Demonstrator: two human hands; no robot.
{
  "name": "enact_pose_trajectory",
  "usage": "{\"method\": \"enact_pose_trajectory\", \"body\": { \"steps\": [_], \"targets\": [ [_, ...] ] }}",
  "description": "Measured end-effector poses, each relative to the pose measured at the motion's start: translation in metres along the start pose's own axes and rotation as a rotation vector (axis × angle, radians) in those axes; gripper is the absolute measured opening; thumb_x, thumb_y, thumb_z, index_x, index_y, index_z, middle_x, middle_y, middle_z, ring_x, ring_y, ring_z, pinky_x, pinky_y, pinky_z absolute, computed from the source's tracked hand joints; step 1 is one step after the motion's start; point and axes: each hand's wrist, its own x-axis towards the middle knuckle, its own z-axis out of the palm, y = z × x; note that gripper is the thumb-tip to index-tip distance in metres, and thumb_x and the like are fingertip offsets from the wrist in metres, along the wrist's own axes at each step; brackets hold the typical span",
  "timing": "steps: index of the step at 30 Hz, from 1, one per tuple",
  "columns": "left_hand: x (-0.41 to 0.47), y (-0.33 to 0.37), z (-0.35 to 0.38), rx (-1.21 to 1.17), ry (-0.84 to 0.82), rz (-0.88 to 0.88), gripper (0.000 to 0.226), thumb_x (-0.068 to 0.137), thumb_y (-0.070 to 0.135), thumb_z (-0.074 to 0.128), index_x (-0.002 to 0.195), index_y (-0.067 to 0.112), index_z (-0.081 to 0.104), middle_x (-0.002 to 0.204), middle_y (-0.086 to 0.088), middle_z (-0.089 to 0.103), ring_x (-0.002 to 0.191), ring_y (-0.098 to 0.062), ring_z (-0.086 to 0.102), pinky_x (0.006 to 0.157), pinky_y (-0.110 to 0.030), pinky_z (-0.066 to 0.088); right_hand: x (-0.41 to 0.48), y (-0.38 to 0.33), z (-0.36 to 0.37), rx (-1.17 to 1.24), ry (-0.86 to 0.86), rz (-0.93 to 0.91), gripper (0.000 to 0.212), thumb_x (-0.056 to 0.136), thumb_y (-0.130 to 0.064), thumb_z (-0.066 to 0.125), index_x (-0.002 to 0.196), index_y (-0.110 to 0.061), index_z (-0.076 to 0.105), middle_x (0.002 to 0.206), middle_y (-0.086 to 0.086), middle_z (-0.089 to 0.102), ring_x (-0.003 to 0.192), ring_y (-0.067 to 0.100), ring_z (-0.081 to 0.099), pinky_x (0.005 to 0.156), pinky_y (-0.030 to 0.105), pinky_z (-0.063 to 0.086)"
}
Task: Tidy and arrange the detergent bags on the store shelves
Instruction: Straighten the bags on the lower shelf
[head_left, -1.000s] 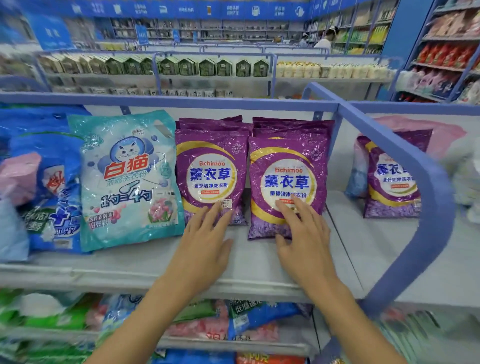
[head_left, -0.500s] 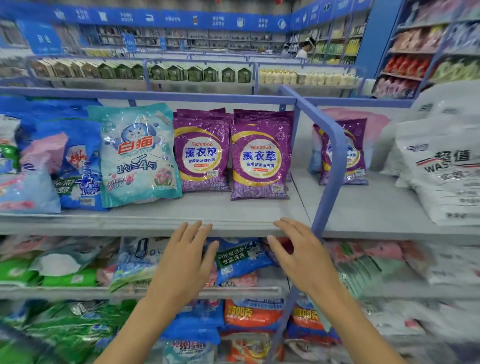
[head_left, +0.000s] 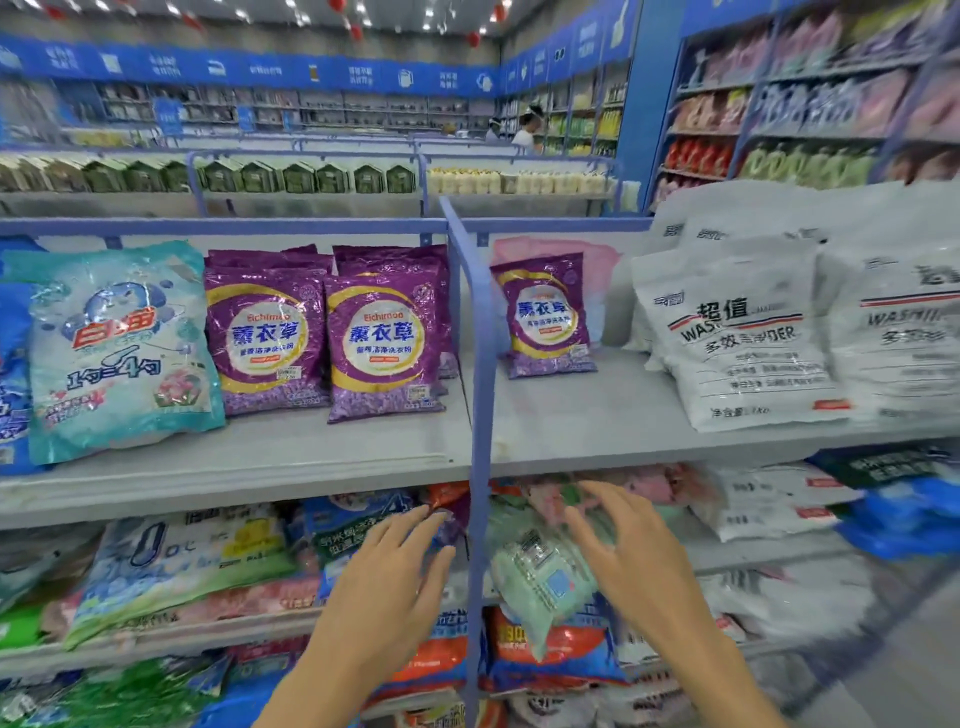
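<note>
From the head view, the upper grey metal shelf (head_left: 291, 457) looks mostly in order. In its left bay a large teal-and-white plastic detergent bag (head_left: 119, 348) stands beside two rows of purple plastic detergent bags (head_left: 265, 338), faces forward, set back from the shelf's front edge. Across the blue upright divider rail (head_left: 480, 364), a lone purple detergent bag (head_left: 545, 317) stands near the back of the right bay. It is well apart from the big white washing-powder bags (head_left: 743, 338) that lean toward the shelf's right end. Both hands hover lower, in front of the next shelf down. The left hand (head_left: 384, 577) is just left of the rail and the right hand (head_left: 634, 561) just right of it. Each grip is spread, fingers loosely extended and holding nothing. Behind them the lower shelf holds a jumble of bags lying flat and overlapping, among them a pale green plastic bag (head_left: 540, 577) tilted over the front edge beside the rail. By my reckoning the top row is largely done, perhaps bar the stray purple bag, and the lower shelves remain to be straightened.
</note>
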Motion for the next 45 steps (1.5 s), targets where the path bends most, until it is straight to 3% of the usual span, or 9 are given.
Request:
{"method": "enact_pose_trajectory", "body": {
  "steps": [8,14,18,22,26,31,37,41,45],
  "targets": [
    [0.077,0.106,0.038,-0.047,0.121,0.063,0.051,0.105,0.049,0.039,0.153,0.031,0.041,0.155,0.019,0.038,0.145,-0.003,0.028,0.119,-0.022,0.024,0.065,0.085,-0.064,0.078,0.026,-0.028,0.05,0.101,-0.053,0.05,0.147,-0.034,0.047,0.148,-0.012,0.05,0.136,0.007,0.043,0.113,0.031,0.035],
    [0.128,0.137,0.05,-0.083,0.171,-0.027,0.054,0.105,0.048,0.04,0.155,0.027,0.037,0.158,0.014,0.037,0.147,-0.006,0.025,0.119,-0.028,0.027,0.116,0.112,-0.079,0.116,-0.023,-0.096,0.045,0.102,-0.048,0.052,0.145,-0.035,0.048,0.146,-0.014,0.049,0.135,0.003,0.042,0.11,0.027,0.034],
    [0.176,0.14,0.05,-0.177,0.183,-0.136,0.059,0.105,0.048,0.042,0.156,0.019,0.034,0.157,0.002,0.041,0.146,-0.018,0.033,0.118,-0.035,0.03,0.147,0.117,-0.077,0.13,-0.04,-0.13,0.044,0.103,-0.047,0.051,0.145,-0.035,0.047,0.146,-0.015,0.05,0.136,0.005,0.041,0.106,0.023,0.031],
    [0.233,0.138,0.042,-0.275,0.224,-0.241,0.051,0.104,0.044,0.049,0.145,0.014,0.045,0.145,-0.007,0.053,0.134,-0.029,0.048,0.099,-0.034,0.039,0.179,0.118,-0.069,0.129,-0.039,-0.15,0.046,0.102,-0.046,0.052,0.146,-0.033,0.046,0.146,-0.015,0.05,0.137,0.005,0.041,0.105,0.021,0.03],
    [0.294,0.128,0.04,-0.389,0.256,-0.334,0.034,0.098,0.05,0.057,0.107,0.018,0.05,0.099,0.004,0.059,0.102,-0.027,0.06,0.068,-0.031,0.038,0.208,0.121,-0.062,0.121,-0.039,-0.132,0.047,0.102,-0.044,0.053,0.146,-0.031,0.046,0.147,-0.013,0.05,0.137,0.006,0.041,0.107,0.024,0.031],
    [0.35,0.119,0.051,-0.604,0.265,-0.438,0.06,0.089,0.051,0.071,0.13,0.014,0.047,0.121,0.001,0.061,0.109,-0.023,0.059,0.082,-0.032,0.044,0.24,0.128,-0.054,0.098,-0.04,-0.106,0.05,0.101,-0.042,0.056,0.148,-0.029,0.045,0.149,-0.011,0.049,0.139,0.008,0.041,0.113,0.027,0.032],
    [0.373,0.122,0.062,-0.765,0.375,-0.509,0.058,0.077,0.038,0.087,0.115,0.022,0.046,0.108,0.006,0.062,0.094,-0.016,0.059,0.078,-0.032,0.047,0.259,0.132,-0.044,0.125,-0.056,-0.088,0.052,0.101,-0.042,0.057,0.149,-0.028,0.044,0.15,-0.013,0.048,0.14,0.005,0.039,0.115,0.025,0.03],
    [0.373,0.123,0.065,-0.892,0.296,-0.505,0.039,0.076,0.029,0.09,0.106,0.024,0.065,0.097,0.006,0.071,0.084,-0.011,0.066,0.069,-0.025,0.052,0.268,0.133,-0.044,0.148,-0.076,-0.073,0.053,0.1,-0.042,0.057,0.149,-0.026,0.043,0.15,-0.01,0.049,0.14,0.007,0.04,0.115,0.028,0.033],
    [0.359,0.135,0.061,-1.132,0.203,-0.525,0.03,0.078,0.018,0.087,0.095,0.023,0.063,0.087,0.007,0.073,0.079,-0.011,0.071,0.057,-0.022,0.054,0.274,0.125,-0.047,0.204,-0.09,-0.078,0.058,0.098,-0.048,0.059,0.148,-0.023,0.044,0.146,-0.009,0.052,0.137,0.01,0.044,0.113,0.034,0.038]
  ]
}}
